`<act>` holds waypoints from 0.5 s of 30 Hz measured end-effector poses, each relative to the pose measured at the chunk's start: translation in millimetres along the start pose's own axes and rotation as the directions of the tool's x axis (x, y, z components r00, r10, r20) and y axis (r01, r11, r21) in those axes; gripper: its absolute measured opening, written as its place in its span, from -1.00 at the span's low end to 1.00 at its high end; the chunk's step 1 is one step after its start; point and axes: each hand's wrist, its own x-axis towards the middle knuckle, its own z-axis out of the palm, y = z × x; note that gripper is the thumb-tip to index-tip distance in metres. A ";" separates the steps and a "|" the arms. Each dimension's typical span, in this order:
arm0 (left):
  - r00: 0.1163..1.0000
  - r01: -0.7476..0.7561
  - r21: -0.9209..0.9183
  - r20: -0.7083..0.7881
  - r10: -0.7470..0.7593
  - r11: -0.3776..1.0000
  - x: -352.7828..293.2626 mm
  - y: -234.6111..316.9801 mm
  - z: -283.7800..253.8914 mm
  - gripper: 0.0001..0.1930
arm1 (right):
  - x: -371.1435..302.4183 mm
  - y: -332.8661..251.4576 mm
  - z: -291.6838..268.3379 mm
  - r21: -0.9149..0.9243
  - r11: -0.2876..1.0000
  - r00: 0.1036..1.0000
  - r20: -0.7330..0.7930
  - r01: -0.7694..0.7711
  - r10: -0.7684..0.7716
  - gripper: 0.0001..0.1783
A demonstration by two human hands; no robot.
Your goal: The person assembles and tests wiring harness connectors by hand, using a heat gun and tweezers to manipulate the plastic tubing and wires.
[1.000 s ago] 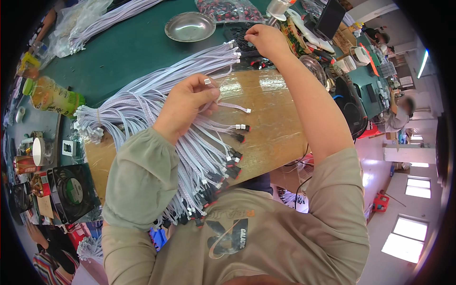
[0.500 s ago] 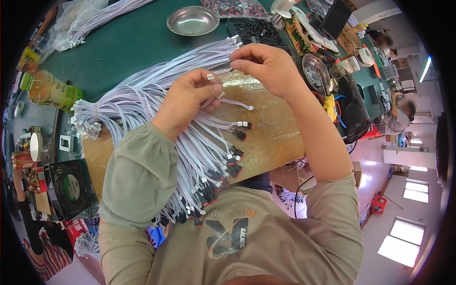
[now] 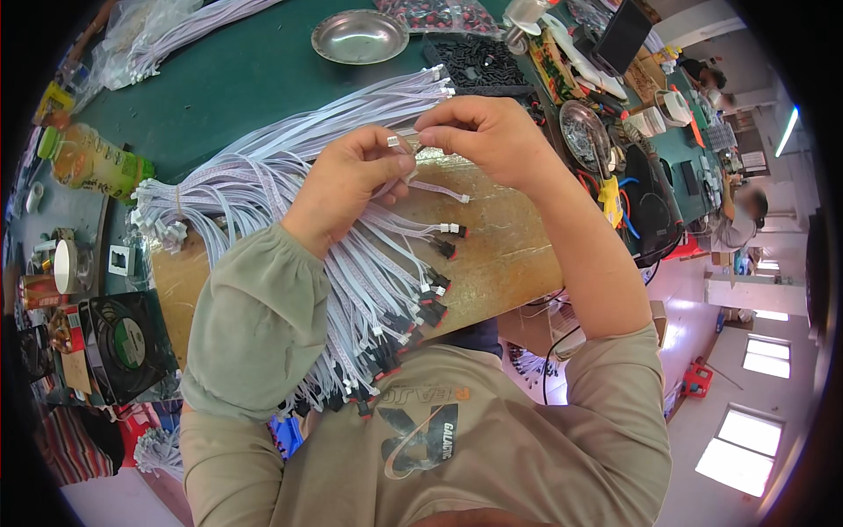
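Hands (image 3: 347, 180) holding connector (image 3: 392, 141), dark piece (image 3: 420, 149) barely visible

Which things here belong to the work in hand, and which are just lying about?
In the work:
- left hand, holding a white connector
- right hand, apparently pinching a small dark piece
- white cables
- probably the tray of black pieces

Lying about, it seems:
- green-capped bottle
- black fan
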 end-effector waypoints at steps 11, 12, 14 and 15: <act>1.000 -0.009 -0.009 0.001 0.009 1.000 0.3 -0.1 -0.1 -0.89 | -4.3 -10.7 -2.2 0.012 1.000 0.999 -0.032 0.026 -0.026 -0.78; 1.000 -0.001 0.006 -0.009 0.001 1.000 0.2 1.3 1.2 -0.89 | -5.1 -15.0 -4.8 -0.005 1.000 0.999 -0.033 -0.012 0.012 -0.80; 1.000 0.009 0.020 -0.021 -0.008 1.000 0.8 1.6 2.3 -0.89 | -5.9 -15.9 -7.2 -0.020 0.999 0.998 -0.033 -0.051 0.050 -0.82; 1.000 0.009 0.018 -0.020 -0.009 1.000 0.7 1.3 2.4 -0.88 | -6.6 -15.9 -7.6 -0.031 0.999 0.999 -0.031 -0.036 0.035 -0.82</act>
